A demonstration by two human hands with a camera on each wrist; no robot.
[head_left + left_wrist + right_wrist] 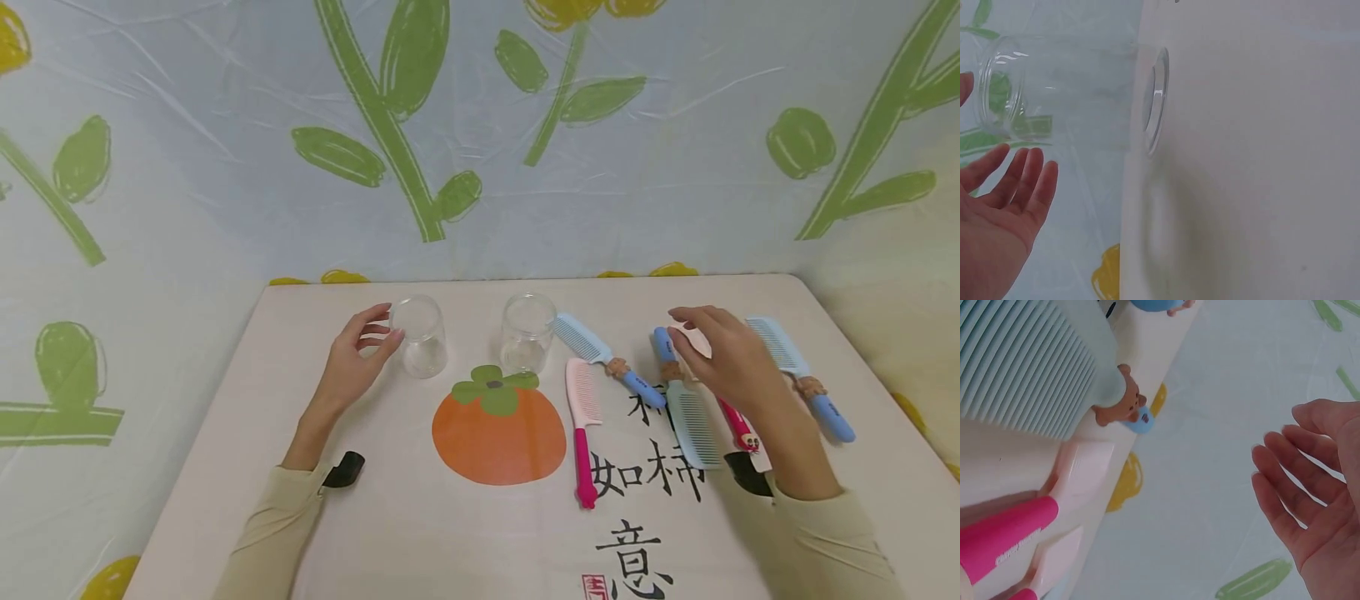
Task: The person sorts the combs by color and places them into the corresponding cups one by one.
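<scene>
Two clear glass cups stand on the table. At the left glass cup, my left hand has its fingers and thumb spread, fingertips right at the upper rim. In the left wrist view, loosely bent fingers show beside that cup. The right glass cup stands apart from both hands. My right hand hovers over several combs with relaxed fingers, holding nothing. Below it lie a pale green comb with a blue handle and bear figure, and a pink-handled comb, partly hidden by the hand.
A light blue comb lies against the right cup's side in the head view. A pink comb lies right of the printed persimmon. Another blue comb is at the far right. A patterned cloth hangs behind the table.
</scene>
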